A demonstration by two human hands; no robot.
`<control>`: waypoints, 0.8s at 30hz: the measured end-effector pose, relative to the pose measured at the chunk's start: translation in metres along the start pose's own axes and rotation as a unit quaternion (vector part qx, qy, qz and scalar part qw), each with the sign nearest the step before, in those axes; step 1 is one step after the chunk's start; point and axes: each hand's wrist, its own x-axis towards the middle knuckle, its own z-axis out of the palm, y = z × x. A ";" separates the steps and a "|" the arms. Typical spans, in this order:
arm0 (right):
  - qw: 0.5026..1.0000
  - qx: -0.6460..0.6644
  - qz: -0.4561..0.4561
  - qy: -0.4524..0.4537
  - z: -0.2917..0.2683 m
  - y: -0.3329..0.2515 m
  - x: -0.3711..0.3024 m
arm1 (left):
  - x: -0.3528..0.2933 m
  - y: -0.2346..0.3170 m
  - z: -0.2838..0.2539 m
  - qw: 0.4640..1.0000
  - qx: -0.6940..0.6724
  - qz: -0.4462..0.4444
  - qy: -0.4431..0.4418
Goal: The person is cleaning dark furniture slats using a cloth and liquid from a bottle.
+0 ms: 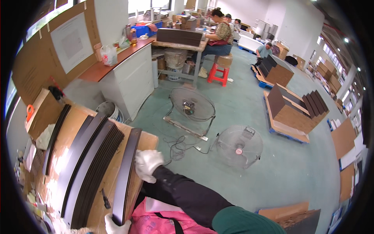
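Observation:
A long, narrow dark board [126, 171] lies along the right side of the wooden worktable [150, 138] in front of me. My left hand [116, 225], in a white glove, grips its near end. My right hand [149, 164], gloved too, is closed against the board's right edge farther up; whatever its fingers hold is hidden. Left of this board stands a row of similar dark boards [91, 171], several packed tightly together. Between the row and my board lies a small black tool [105, 199]. Another dark strip [56, 138] rests at the table's far left.
Two floor fans [193, 105] [239, 146] stand beyond the table, cords trailing between. A white cabinet [130, 89] and a bucket [109, 109] are behind it. Orange-handled scissors [30, 112] sit at left. A co-worker [220, 35] sits at another bench; loaded pallets [296, 107] stand at right.

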 end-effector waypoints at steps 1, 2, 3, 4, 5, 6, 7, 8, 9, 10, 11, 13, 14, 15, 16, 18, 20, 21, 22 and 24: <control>0.998 -0.028 0.062 -0.008 0.006 0.012 -0.008 | -0.002 -0.013 0.014 0.996 -0.069 -0.049 0.034; 0.996 -0.048 0.068 0.014 0.014 0.029 -0.018 | -0.003 -0.015 0.023 0.995 -0.033 0.015 0.092; 0.988 -0.119 0.053 -0.086 -0.015 0.025 -0.026 | -0.004 -0.008 0.025 0.992 0.010 0.032 0.119; 0.969 -0.229 -0.051 -0.076 -0.009 0.067 -0.044 | 0.003 0.011 0.012 0.997 0.019 0.034 0.061; 0.929 -0.335 -0.151 -0.048 0.001 0.127 -0.055 | 0.011 0.020 0.014 0.997 0.016 0.062 0.053; 0.916 -0.397 -0.021 -0.047 0.002 0.181 -0.072 | 0.020 0.023 0.020 0.995 0.026 0.084 0.056; 0.921 -0.378 -0.037 0.090 0.004 0.203 -0.087 | 0.021 0.021 0.023 0.996 0.023 0.063 0.060; 0.983 -0.007 0.034 0.178 0.006 0.228 -0.101 | 0.024 0.020 0.025 0.995 0.028 0.064 0.067; 0.896 0.357 0.125 0.233 0.009 0.245 -0.112 | 0.029 0.017 0.029 0.994 0.030 0.076 0.067; 0.899 0.358 0.161 0.197 0.006 0.230 -0.104 | 0.027 0.003 0.032 0.991 0.047 0.080 0.094; 0.901 0.350 0.197 0.161 -0.004 0.210 -0.099 | 0.022 -0.008 0.034 0.988 0.063 0.086 0.116; 0.897 0.355 0.183 0.187 -0.009 0.184 -0.099 | 0.019 -0.009 0.033 0.979 0.108 0.099 0.143; 0.917 0.333 0.156 0.156 -0.016 0.152 -0.094 | 0.018 -0.012 0.032 0.982 0.102 0.087 0.134; 0.929 0.332 0.090 0.136 -0.020 0.117 -0.092 | 0.018 -0.015 0.033 0.979 0.103 0.097 0.143; 0.933 0.334 0.061 0.121 -0.016 0.088 -0.089 | 0.017 -0.018 0.035 0.981 0.101 0.095 0.136; 0.929 0.360 -0.011 0.079 -0.004 0.030 -0.086 | 0.012 -0.024 0.035 0.983 0.099 0.086 0.131; 0.925 0.373 -0.069 0.033 0.014 -0.019 -0.090 | 0.010 -0.024 0.032 0.975 0.104 0.141 0.134; 0.927 0.366 -0.086 0.007 0.029 -0.039 -0.092 | 0.010 -0.025 0.031 0.976 0.104 0.137 0.135; 0.904 0.415 -0.091 -0.052 0.037 -0.067 -0.098 | 0.009 -0.027 0.028 0.978 0.098 0.135 0.122; 0.903 0.401 -0.142 -0.064 0.061 -0.091 -0.108 | 0.017 -0.023 0.030 0.969 0.093 0.180 0.143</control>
